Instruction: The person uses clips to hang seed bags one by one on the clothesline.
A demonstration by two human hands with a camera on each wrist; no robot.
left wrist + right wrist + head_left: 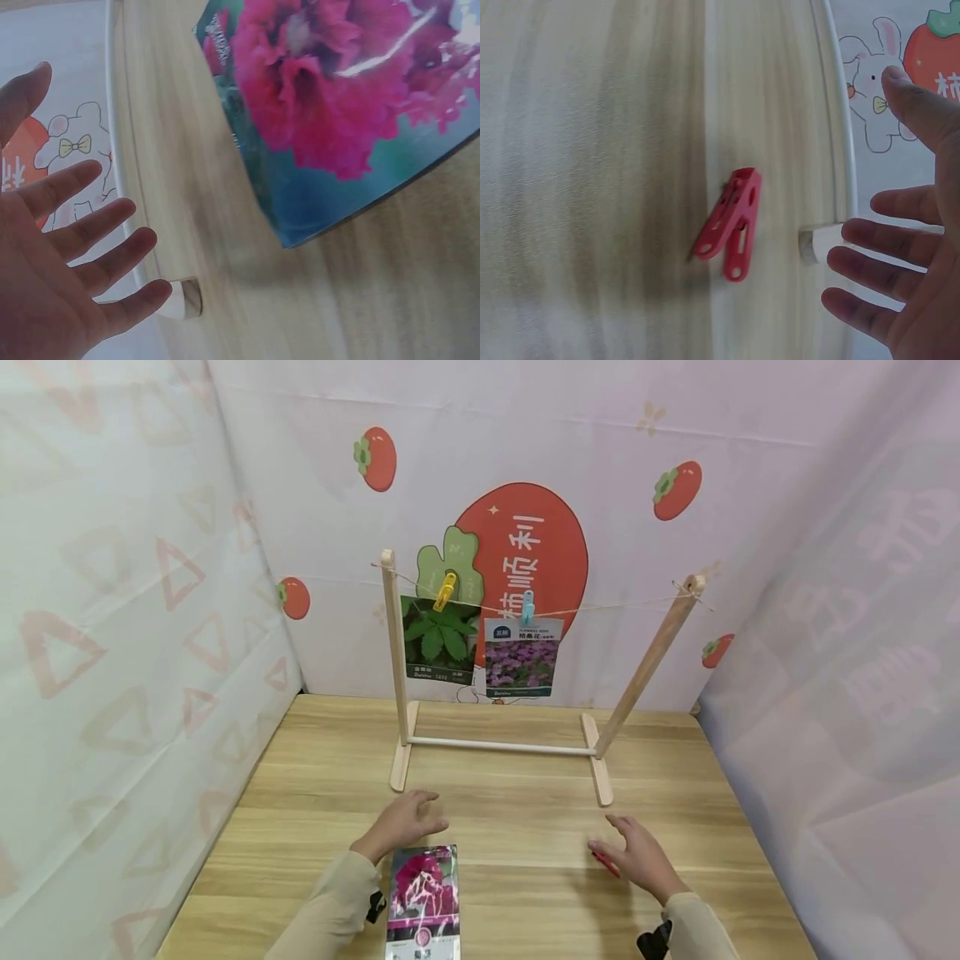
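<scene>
My left hand (403, 823) hovers over the table just beyond a seed packet (423, 893) printed with magenta flowers. Its fingers are spread in the left wrist view, holding nothing, and the packet (337, 90) lies apart from them. On the right, my other hand (637, 858) is above a red clothespin (606, 863), partly covered by it in the head view. The right wrist view shows the clothespin (731, 225) lying on the table, apart from the loosely spread fingers (877, 270).
A wooden stand (397, 652) with a string between two posts is at the back. A yellow clothespin (446, 592) holds a green leaf packet (441, 643) on it; a blue clothespin (528, 608) holds a purple flower packet (521, 662). Printed cloth (622, 410) walls the table.
</scene>
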